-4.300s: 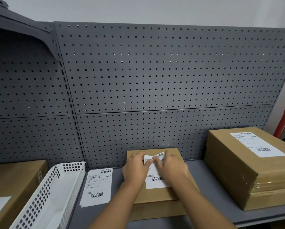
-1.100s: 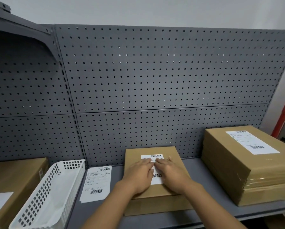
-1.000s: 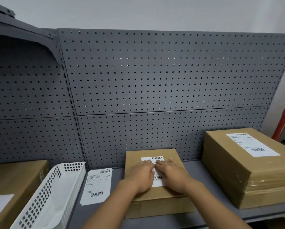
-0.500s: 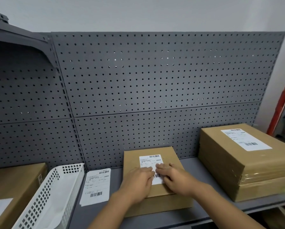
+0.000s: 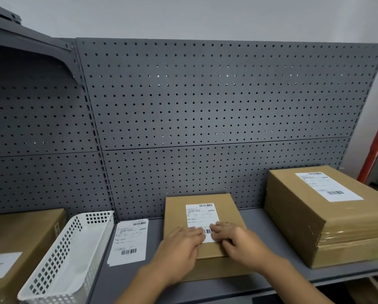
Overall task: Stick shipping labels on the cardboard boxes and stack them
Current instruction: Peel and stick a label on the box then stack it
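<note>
Head view: a small cardboard box [image 5: 227,207] sits mid-shelf [image 5: 256,218] against a grey pegboard [image 5: 205,106], with a white label [image 5: 200,216] stuck on its top. Both hands lie flat on the label's near end: the left hand [image 5: 179,249] and right hand [image 5: 238,240] press with fingers stretched out, fingertips nearly meeting, gripping nothing. To the right stands a taller stack [image 5: 304,216] of labelled boxes. Left of the small box lie loose labels [image 5: 130,241], then a white basket [image 5: 69,253], then another box [image 5: 23,233].

Fingers [image 5: 194,234] lower on label [image 5: 202,216]
</note>
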